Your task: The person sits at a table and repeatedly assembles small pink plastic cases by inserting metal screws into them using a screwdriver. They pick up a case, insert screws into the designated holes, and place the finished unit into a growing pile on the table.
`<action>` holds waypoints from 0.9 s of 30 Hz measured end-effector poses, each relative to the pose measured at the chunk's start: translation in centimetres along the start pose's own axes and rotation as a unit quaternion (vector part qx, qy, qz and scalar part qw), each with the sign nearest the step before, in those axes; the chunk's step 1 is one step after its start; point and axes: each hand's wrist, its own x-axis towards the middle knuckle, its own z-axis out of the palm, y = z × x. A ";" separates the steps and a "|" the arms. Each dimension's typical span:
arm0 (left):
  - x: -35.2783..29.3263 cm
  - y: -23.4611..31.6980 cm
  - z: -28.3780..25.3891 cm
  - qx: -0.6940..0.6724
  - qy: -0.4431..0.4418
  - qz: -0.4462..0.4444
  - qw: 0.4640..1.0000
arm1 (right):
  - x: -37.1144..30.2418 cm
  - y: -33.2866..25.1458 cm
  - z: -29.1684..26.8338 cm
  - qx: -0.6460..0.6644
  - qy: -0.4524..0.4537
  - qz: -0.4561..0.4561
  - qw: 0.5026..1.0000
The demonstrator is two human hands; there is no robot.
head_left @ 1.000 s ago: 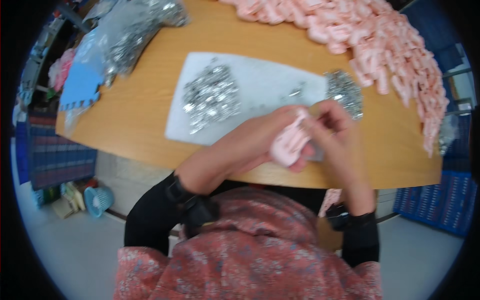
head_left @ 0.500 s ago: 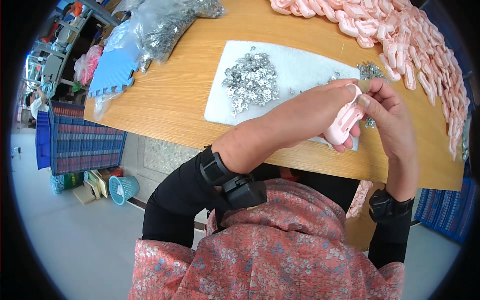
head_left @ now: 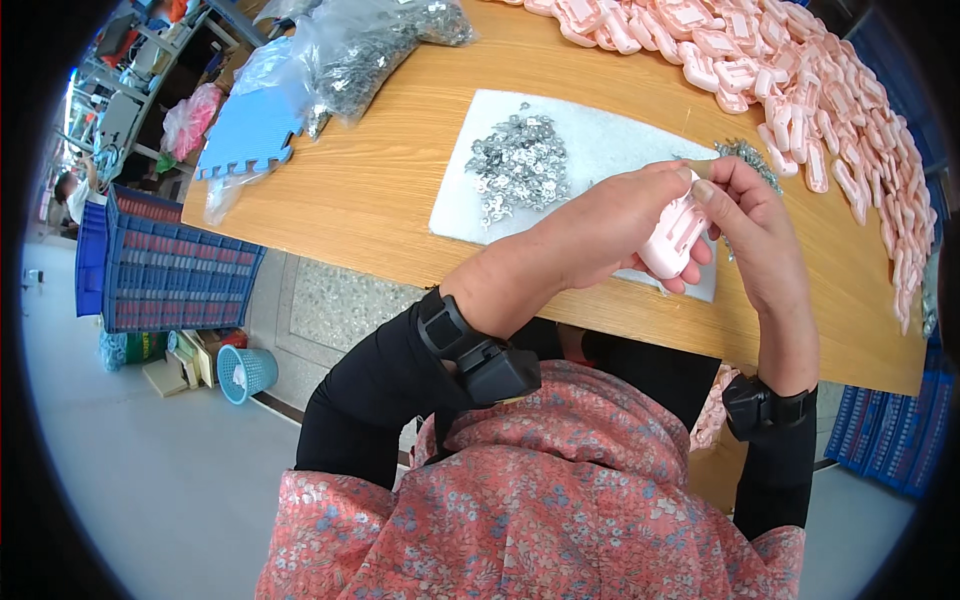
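A pale pink plastic shell (head_left: 674, 240), hollow with a slotted recess, is held tilted over the table's front edge. My left hand (head_left: 625, 220) is closed around it, thumb at its upper end and fingertips showing beyond its far side. At that same upper end, my right hand (head_left: 765, 225) pinches with thumb and forefinger; any small part between them is hidden. Behind my hands lies a white foam mat (head_left: 450, 205) bearing a heap of small silvery metal pieces (head_left: 518, 165). More metal pieces (head_left: 745, 158) lie past my right hand.
A large pile of pink shells (head_left: 780, 75) covers the table's far right. Clear bags of metal parts (head_left: 370, 60) and a blue foam tile (head_left: 245, 135) lie at the far left. Blue crates (head_left: 180, 270) and a light blue basket (head_left: 250, 372) stand on the floor at left.
Both hands and the pink shell have shifted slightly left in the picture, as the whole view has moved a little. The right thumb still presses at the shell's upper end.
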 end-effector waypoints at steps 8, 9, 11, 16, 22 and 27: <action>-0.2 -0.4 -0.7 -0.038 -0.037 0.013 0.999 | -0.2 -0.3 0.3 0.062 -0.007 0.042 0.997; -0.2 -0.5 -0.8 -0.048 -0.038 0.009 0.998 | -0.2 -0.3 0.4 0.068 -0.008 0.050 0.996; -0.1 -0.7 -0.8 -0.069 -0.039 0.000 0.997 | -0.1 -0.2 0.6 0.075 -0.010 0.058 0.995; -0.3 -0.8 -0.6 -0.017 -0.016 0.031 0.999 | -0.2 -0.3 1.1 0.082 -0.022 0.043 0.995; -0.2 -0.2 -1.4 -0.099 -0.039 0.001 0.994 | 0.9 -0.5 0.2 0.066 -0.044 0.069 0.995; 0.1 0.2 -0.9 -0.042 0.004 -0.008 0.999 | 1.3 -0.5 1.4 0.092 -0.021 0.066 0.993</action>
